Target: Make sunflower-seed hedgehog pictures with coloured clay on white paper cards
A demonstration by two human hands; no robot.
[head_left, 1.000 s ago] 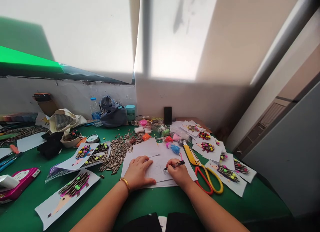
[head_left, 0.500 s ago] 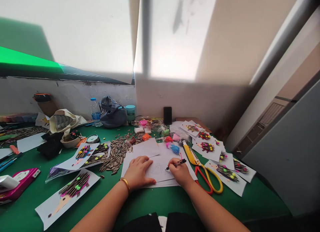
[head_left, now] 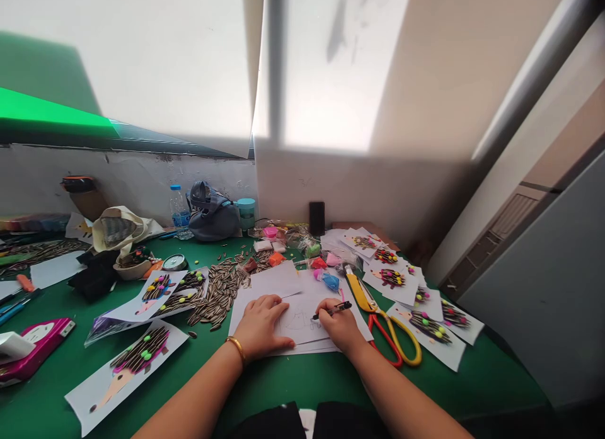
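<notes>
White paper [head_left: 295, 338] with a faint line drawing lies in front of me on the green table. My left hand [head_left: 265, 327] rests flat on its left side, fingers apart and holding nothing; a gold bangle is on that wrist. On the right side of the sheet, my right hand [head_left: 336, 322] is closed round a black pen [head_left: 339, 308], the tip touching the paper beside the drawn lines. Another white sheet [head_left: 276, 279] lies just beyond my left hand. Scissors [head_left: 390, 325] with red and yellow handles lie right of my right hand.
Striped seeds [head_left: 220, 291] are heaped behind left. Seed hedgehog cards lie at left [head_left: 132, 363] and right [head_left: 425, 325]. Clay pieces [head_left: 329, 280], a blue-grey bag [head_left: 212, 218], a bottle [head_left: 179, 215] and a dark phone [head_left: 317, 218] stand or lie farther back.
The pen tip and my right fingers have shifted very slightly left on the paper. My left hand has stayed in place.
</notes>
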